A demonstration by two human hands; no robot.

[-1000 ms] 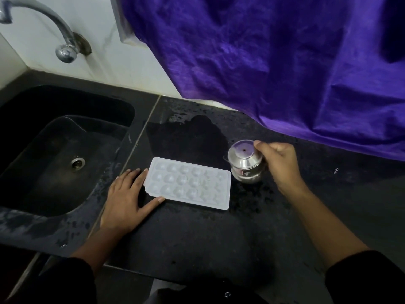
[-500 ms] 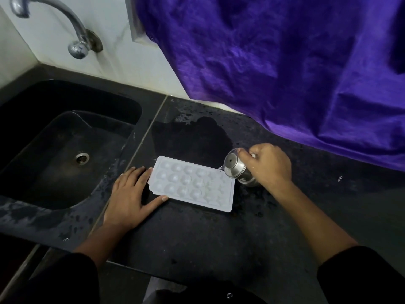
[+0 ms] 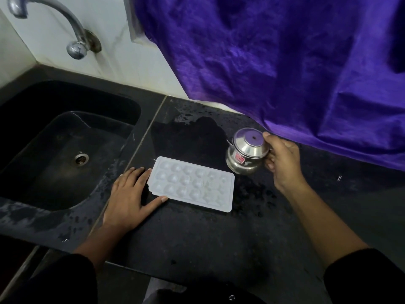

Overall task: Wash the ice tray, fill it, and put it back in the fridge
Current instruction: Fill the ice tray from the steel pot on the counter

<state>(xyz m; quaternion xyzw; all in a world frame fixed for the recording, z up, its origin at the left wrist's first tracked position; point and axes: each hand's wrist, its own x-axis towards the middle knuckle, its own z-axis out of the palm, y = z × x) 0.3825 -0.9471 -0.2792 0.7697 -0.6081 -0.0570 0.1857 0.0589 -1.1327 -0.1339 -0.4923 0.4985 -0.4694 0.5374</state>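
A white ice tray (image 3: 192, 183) with round cups lies flat on the wet black counter (image 3: 197, 238), just right of the sink. My left hand (image 3: 129, 198) lies flat on the counter with straight fingers and thumb touching the tray's left end. My right hand (image 3: 281, 161) grips a small lidded steel pot (image 3: 246, 151) with a spout, standing upright at the tray's far right corner, thumb on the lid's edge.
A black sink (image 3: 61, 150) with a drain is at the left, under a steel tap (image 3: 72, 40) on the white wall. A purple cloth (image 3: 285, 62) hangs over the back right of the counter, close behind the pot.
Half a second ago the pot was tipped with its spout over the tray's right end. It is now upright again and drawn back to the right. My left hand has stayed in place.
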